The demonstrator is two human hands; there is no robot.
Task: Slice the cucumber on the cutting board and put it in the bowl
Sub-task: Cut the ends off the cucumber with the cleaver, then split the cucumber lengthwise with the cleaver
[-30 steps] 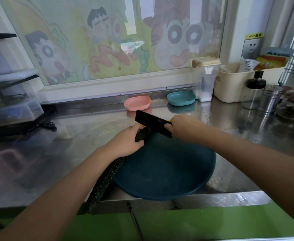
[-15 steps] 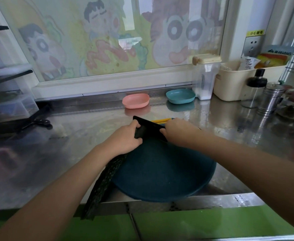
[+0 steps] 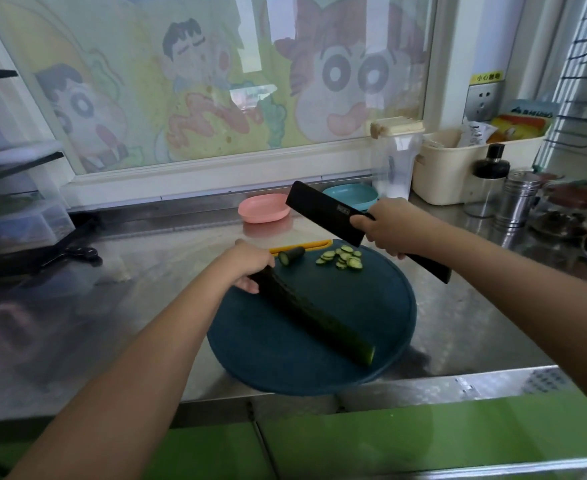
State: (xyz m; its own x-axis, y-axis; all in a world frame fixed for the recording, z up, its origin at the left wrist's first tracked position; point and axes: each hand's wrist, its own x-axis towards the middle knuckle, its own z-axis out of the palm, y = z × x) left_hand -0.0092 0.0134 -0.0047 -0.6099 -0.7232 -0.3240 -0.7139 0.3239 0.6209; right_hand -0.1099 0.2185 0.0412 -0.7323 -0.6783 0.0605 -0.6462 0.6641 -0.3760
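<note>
A long dark green cucumber [image 3: 316, 318] lies slantwise across the round dark teal cutting board [image 3: 382, 299], its cut end toward the near right. My left hand [image 3: 248, 263] grips its far end. A short cut-off stub [image 3: 291, 255] and a pile of several thin slices [image 3: 342, 258] sit at the board's far edge. Above the board's far right my right hand [image 3: 389, 226] holds a black cleaver [image 3: 326, 211], the blade raised and pointing left. A pink bowl [image 3: 263, 208] and a blue bowl [image 3: 351, 195] stand behind the board near the window.
A yellow strip [image 3: 300, 247] lies at the board's far edge. At the right stand a clear canister [image 3: 396, 157], a cream bin [image 3: 448, 168], a black-capped bottle [image 3: 486, 181] and a steel shaker [image 3: 517, 199]. Black scissors [image 3: 73, 252] and clear boxes sit at the left. The steel counter's edge runs just before the board.
The cucumber has swung round to lie slantwise across the board, still held by my left hand. My right hand has lifted the cleaver up and to the right. The slices and stub have come into sight.
</note>
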